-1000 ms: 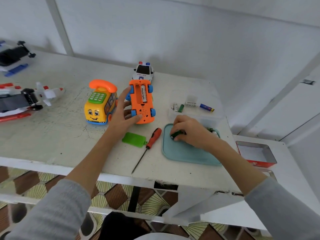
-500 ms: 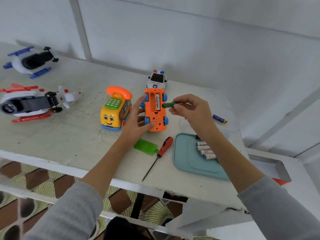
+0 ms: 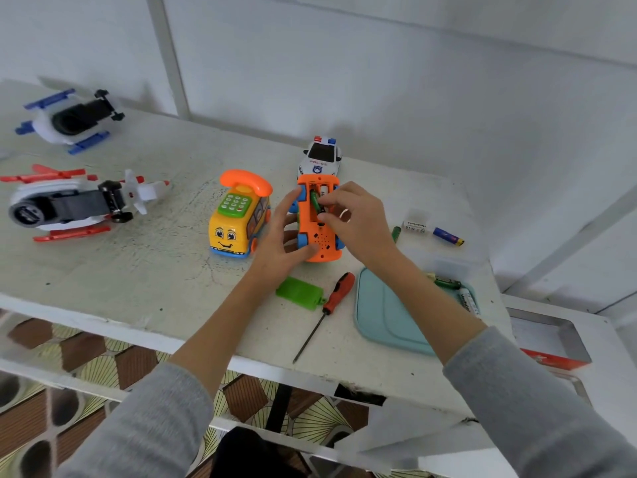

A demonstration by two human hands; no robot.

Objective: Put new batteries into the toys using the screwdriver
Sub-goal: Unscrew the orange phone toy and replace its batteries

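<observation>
Upturned orange toy point(image 3: 319, 243), compartment open.

I note bare table point(image 3: 144, 270) near left; screwdriver point(image 3: 331, 302) and green cover point(image 3: 299, 297) block the near approach.
</observation>
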